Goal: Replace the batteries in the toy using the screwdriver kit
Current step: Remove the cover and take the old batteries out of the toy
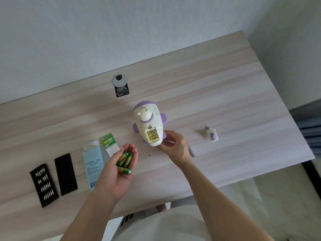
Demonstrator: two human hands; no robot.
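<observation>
left hand [121, 164]: palm up, cupped, fingers half-curled round green batteries [125, 161] | right hand [173, 145]: pinches toy's near end | toy [149, 122]: on table [225, 84], centre; compartment [152, 135] uncovered, contacts showing | tray [44, 184]: far left, holds bits

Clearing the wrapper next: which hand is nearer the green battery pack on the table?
Left. The left hand, cupping batteries, hovers just right of the green battery pack; the right hand grips the toy farther right.
</observation>
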